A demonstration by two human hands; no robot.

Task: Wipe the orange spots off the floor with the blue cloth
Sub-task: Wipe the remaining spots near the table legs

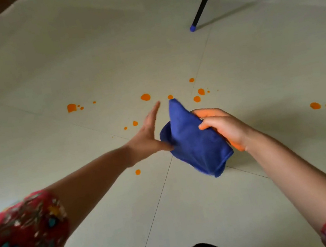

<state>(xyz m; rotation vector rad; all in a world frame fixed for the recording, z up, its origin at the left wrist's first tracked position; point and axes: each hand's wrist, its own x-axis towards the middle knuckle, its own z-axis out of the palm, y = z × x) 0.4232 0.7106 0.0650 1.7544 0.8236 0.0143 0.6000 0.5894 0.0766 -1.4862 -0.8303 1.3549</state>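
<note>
- Your right hand point(221, 126) comes in from 4 o'clock with the wrist bent. Its fingers and thumb are curled round the blue cloth point(192, 146), gripping it.
- Your left hand point(148, 134) reaches in from 8 o'clock on a nearly straight arm. The fingers are flat and together, pointing to 1 o'clock, and hold nothing. The thumb tip touches the cloth's left edge.
- The blue cloth hangs bunched between your hands near the middle of the view, with one corner sticking up toward 12 o'clock. It looks clear of the floor point(82, 61).
- Orange spots point(145, 97) lie on the pale tiles beyond the cloth, from 10 o'clock round to 2 o'clock. One sits at 7 o'clock of it, just below your left forearm, and a pair sits well out at 3 o'clock.
- A black pole with a blue tip point(202, 2) stands tilted at 1 o'clock, far from the spots.
</note>
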